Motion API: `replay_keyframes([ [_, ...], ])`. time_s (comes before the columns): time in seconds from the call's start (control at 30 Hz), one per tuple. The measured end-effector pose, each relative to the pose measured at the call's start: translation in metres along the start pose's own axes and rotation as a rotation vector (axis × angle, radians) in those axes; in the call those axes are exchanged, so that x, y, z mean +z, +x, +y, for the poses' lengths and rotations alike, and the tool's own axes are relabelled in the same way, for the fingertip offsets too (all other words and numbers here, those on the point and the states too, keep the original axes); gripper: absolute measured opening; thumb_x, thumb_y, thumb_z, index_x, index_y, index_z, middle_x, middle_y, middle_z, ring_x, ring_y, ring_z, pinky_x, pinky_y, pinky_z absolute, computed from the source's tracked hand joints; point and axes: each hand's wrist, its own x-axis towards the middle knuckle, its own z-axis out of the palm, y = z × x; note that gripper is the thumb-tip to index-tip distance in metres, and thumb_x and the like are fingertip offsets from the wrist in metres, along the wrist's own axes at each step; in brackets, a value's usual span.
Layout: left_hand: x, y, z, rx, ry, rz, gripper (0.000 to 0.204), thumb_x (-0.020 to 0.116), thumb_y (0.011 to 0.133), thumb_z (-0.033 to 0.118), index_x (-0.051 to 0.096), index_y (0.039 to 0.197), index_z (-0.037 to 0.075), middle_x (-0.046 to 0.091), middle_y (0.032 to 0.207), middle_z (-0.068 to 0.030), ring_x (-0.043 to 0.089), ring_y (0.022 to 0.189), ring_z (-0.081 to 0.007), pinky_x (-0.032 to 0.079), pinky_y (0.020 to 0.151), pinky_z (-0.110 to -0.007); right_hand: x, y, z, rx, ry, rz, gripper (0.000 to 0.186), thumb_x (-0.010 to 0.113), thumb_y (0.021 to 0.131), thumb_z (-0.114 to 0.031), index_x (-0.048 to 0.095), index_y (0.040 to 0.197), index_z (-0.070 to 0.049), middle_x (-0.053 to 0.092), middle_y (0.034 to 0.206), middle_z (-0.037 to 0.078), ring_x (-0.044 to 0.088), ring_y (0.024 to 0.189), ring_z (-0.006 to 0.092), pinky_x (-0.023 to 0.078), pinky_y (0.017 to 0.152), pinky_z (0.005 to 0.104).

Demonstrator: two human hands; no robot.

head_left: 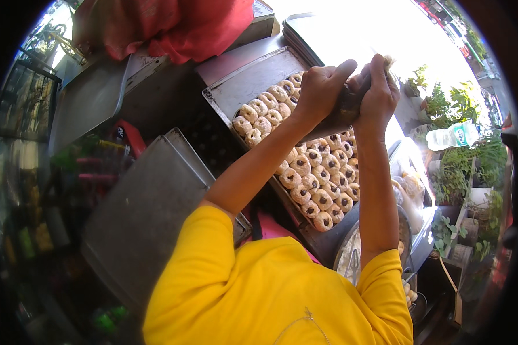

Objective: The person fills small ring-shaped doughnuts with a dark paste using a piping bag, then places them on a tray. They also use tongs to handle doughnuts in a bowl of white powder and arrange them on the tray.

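Both arms reach out over a metal baking tray (227, 95) packed with rows of small round sugar-dusted buns (322, 172). Many of the buns carry a dark dab of filling in their centres. Above them I hold a piping bag (346, 106) with dark contents, its gathered pale end poking up past my right fingers. My left hand (321, 95) is closed around one side of the bag. On the other side, my right hand (379, 98) grips it near the gathered top. The bag's lower tip is hidden behind my left wrist and forearm.
Dark flat trays (149, 213) lean at my left. A red cloth (167, 26) hangs at the far left. By my right arm stand a round pan (346, 253) with a fork-like utensil and a clear plastic bag (408, 190). Potted plants and a plastic bottle (452, 136) are farther right.
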Motion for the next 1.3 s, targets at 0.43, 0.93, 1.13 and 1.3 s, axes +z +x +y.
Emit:
replay_keyframes([
  [0.43,-0.027,-0.029,-0.021,0.013,-0.023,0.115,0.048,0.051,0.083,0.043,0.059,0.065,-0.001,0.052,0.055,-0.0004,0.044,0.052,-0.0039,0.036,0.047,-0.020,0.008,-0.020,0.038,-0.006,-0.132,-0.081,0.033,0.055,0.084,-0.027,0.053,0.061,-0.003,0.045,0.052,-0.002,0.039,0.048,0.0049,0.031,0.045,0.0193],
  [0.93,-0.013,-0.027,0.014,0.009,-0.031,0.166,0.048,0.052,0.079,0.044,0.061,0.059,0.001,0.051,0.047,-0.0033,0.046,0.048,-0.0062,0.038,0.048,-0.024,0.010,-0.022,0.005,-0.050,-0.068,-0.131,0.036,0.053,0.085,-0.030,0.054,0.062,-0.003,0.046,0.054,-0.001,0.042,0.049,0.0063,0.034,0.048,0.0203],
  [1.13,-0.023,-0.045,0.012,-0.007,0.024,0.156,0.050,0.050,0.081,0.047,0.061,0.062,0.002,0.052,0.049,-0.0030,0.046,0.050,-0.0061,0.037,0.049,-0.024,0.008,-0.036,0.008,0.014,-0.039,-0.133,0.034,0.054,0.085,-0.029,0.053,0.062,-0.004,0.047,0.054,-0.001,0.042,0.049,0.0060,0.034,0.047,0.0200],
  [1.3,-0.029,-0.060,-0.009,0.012,0.054,0.171,0.050,0.051,0.082,0.046,0.060,0.062,0.001,0.052,0.049,-0.0020,0.045,0.050,-0.0054,0.036,0.048,-0.024,0.001,-0.049,0.032,0.075,0.003,-0.084,0.035,0.054,0.085,-0.030,0.052,0.062,-0.004,0.046,0.055,-0.002,0.040,0.050,0.0055,0.034,0.047,0.0194],
])
